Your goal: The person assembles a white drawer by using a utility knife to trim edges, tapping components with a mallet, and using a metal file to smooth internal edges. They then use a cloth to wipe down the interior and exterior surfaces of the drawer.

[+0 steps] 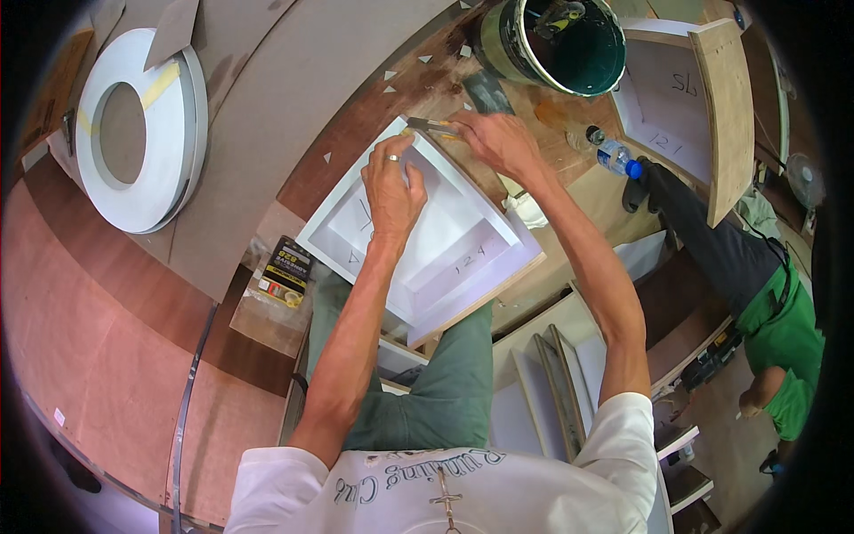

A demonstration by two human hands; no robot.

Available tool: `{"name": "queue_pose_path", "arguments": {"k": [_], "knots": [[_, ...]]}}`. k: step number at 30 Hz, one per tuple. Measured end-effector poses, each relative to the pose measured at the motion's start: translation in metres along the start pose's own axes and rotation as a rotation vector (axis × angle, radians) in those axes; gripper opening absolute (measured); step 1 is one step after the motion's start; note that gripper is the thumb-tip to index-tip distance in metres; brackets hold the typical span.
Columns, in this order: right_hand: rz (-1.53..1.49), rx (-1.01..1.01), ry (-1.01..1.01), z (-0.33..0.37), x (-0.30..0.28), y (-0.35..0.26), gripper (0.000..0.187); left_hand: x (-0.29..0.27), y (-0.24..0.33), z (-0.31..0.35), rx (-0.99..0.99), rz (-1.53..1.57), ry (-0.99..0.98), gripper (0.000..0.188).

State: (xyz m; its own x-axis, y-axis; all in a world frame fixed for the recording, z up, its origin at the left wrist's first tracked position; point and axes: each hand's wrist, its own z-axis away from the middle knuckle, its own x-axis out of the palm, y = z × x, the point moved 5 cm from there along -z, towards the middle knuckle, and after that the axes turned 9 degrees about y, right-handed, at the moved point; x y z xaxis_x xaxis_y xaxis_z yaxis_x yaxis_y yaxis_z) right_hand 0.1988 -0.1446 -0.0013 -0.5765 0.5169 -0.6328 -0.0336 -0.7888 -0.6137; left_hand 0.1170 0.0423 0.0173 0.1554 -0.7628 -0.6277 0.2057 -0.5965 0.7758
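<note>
A white drawer box (441, 230) with handwritten marks inside lies tilted over my lap and against the brown work surface. My left hand (394, 194), with a ring on one finger, is at its far corner, the curled fingertips gripping the rim. My right hand (500, 142) is closed around a flat metal-bladed tool (432, 125). Its blade lies along the top edge of that corner, close to my left fingertips. The tool's exact kind is unclear, as my fingers cover its handle.
A black and yellow adhesive box (286, 271) sits left of the drawer. White edging rolls (188, 142) rest at far left. Beyond are a dark bucket (576, 44), a plastic bottle (614, 158) and another drawer (725, 116). A person in green (785, 329) is at right.
</note>
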Motion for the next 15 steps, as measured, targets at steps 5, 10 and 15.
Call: {"name": "queue_pose_path", "arguments": {"k": [5, 10, 15], "knots": [[-0.100, -0.051, 0.079, -0.001, 0.002, 0.014, 0.033, 0.008, 0.005, 0.002, 0.012, 0.004, -0.019, 0.044], [-0.688, 0.490, -0.441, -0.007, 0.016, 0.022, 0.034, 0.005, 0.006, 0.002, -0.009, -0.006, 0.007, 0.045], [-0.670, 0.440, -0.428, -0.006, 0.018, 0.029, 0.031, 0.000, 0.004, -0.002, -0.006, -0.015, 0.004, 0.043]]}}
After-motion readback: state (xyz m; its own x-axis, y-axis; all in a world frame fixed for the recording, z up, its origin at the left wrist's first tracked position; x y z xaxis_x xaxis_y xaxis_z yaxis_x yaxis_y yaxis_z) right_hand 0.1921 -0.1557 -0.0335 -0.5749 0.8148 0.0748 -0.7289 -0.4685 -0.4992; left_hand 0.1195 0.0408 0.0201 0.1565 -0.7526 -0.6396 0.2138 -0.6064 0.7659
